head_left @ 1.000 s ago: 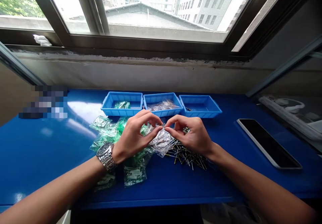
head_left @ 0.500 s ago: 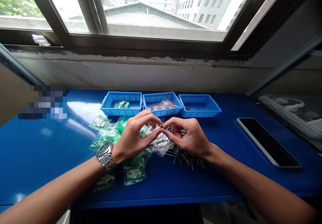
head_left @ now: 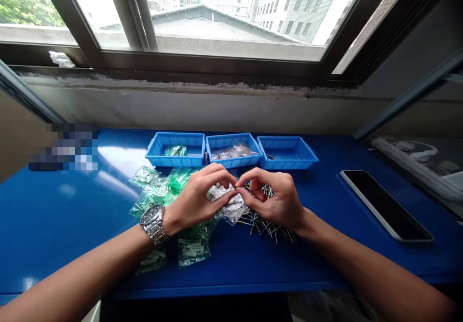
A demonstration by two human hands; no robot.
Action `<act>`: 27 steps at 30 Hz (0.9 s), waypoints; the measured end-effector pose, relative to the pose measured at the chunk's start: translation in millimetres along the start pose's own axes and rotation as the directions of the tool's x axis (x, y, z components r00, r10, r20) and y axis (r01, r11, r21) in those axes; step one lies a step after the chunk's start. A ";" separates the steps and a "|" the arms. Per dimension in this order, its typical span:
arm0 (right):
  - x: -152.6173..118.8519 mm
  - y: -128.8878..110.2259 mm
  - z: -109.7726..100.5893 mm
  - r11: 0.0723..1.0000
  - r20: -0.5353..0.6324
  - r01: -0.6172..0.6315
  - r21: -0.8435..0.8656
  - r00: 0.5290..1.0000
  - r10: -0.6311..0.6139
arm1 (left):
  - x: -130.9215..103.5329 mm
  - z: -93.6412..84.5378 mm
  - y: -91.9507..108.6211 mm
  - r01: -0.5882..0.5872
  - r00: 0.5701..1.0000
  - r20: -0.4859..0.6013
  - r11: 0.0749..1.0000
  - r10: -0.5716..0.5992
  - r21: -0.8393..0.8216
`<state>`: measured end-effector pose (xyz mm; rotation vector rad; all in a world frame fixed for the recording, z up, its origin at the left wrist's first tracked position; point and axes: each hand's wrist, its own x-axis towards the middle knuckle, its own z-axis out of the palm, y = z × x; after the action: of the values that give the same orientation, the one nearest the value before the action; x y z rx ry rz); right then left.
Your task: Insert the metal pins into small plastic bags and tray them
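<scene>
Tiny slim piece (head_left: 236, 187), held up in front of the middle blue bin (head_left: 235, 162), above the clear bags (head_left: 234, 209) that lie on the near side of that same bin. Pinched from both sides: left hand (head_left: 191, 194) with thumb and forefinger narrowed onto one end, right hand (head_left: 277, 197) narrowed the same way onto the other, remaining fingers curled. Too small and too covered by fingertips to tell its exact shape or any joint in it.

Likely to slip and drop into the clear bags, or to roll into the loose metal pins (head_left: 269, 225) in front and to the right of the middle bin, if squeezed unevenly by such short, smooth contact. Hard to pick out again there, among so many alike. Possible, too, to bend or skew if pushed off line by either hand.

Loose pins thin, straight and hard, some shiny silver, some brass-yellow or dark, crossing in a jagged heap. Clear bags crinkled, glossy and limp; green bags (head_left: 155, 194), in front and to the left of the middle bin, equally filmy, with pale slender contents. Middle bin of ribbed, rigid-looking plastic with sloping walls, holding clear-wrapped metal pieces.
</scene>
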<state>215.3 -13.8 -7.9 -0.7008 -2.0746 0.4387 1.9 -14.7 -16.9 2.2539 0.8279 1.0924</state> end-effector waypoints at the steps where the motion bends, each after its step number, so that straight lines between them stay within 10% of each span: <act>1: 0.1 0.0 -0.5 1.000 -0.002 -0.002 -0.003 1.000 0.002 | 0.0 -0.3 0.4 0.003 1.000 -0.006 1.000 -0.003 -0.001; 18: -1.7 6.1 4.7 0.961 0.203 -0.237 0.145 0.957 0.205 | -0.8 -1.5 4.8 -0.070 0.988 -0.133 0.996 0.076 0.050; 27: 0.8 0.1 -2.4 0.986 0.036 -0.166 -0.015 0.985 0.167 | 1.4 -4.7 4.6 -0.022 0.985 -0.169 0.997 0.034 0.073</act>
<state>216.9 -13.1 -6.1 -0.8832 -2.0627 0.5376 0.1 -16.1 -10.6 2.2594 0.9189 1.3027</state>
